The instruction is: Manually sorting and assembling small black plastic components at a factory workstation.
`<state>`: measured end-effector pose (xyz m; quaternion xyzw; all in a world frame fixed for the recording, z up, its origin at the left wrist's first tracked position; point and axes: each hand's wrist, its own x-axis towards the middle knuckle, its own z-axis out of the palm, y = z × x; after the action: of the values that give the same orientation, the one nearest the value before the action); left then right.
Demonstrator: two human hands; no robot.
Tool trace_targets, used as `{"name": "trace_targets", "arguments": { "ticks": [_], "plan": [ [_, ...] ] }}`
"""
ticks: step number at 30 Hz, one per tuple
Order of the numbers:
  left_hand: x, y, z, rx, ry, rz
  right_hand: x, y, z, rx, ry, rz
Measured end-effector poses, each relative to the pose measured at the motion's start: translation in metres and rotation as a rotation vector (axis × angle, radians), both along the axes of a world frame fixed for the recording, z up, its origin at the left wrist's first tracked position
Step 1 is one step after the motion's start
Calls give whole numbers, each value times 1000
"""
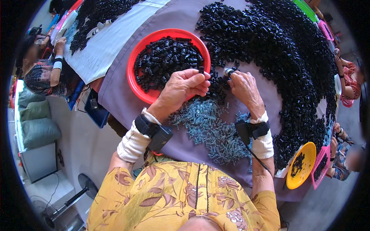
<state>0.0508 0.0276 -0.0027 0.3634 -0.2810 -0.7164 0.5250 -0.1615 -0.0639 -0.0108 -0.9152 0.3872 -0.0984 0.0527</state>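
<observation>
My left hand [185, 87] is over the near right rim of a red bowl [132, 73], its thumb and forefinger pinched on a small black plastic part [201, 70]. The bowl holds many similar black parts [169, 57]. To its right, my right hand [246, 89] is closed, palm down, at the edge of loose black parts; what its fingertips hold is hidden. A white and black band [229, 72] shows at one of its fingertips. Between my wrists, small pale blue coils that look like springs [210, 129] lie spread on the purple cloth [169, 140].
A large heap of black parts [262, 42] covers the table's far and right side. A yellow plate [302, 163] and a pink basket [322, 167] stand at the right edge. Other people work at left and right. A pedestal fan [69, 200] stands lower left.
</observation>
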Motion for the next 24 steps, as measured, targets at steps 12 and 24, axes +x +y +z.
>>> {"name": "trace_targets", "arguments": {
  "ticks": [12,24],
  "plan": [
    [41,4,-7,113,26,381,-55,30,20,37,-27,-79],
    [-33,-24,13,44,-140,18,-32,42,11,56,-100,43]
  ]
}}
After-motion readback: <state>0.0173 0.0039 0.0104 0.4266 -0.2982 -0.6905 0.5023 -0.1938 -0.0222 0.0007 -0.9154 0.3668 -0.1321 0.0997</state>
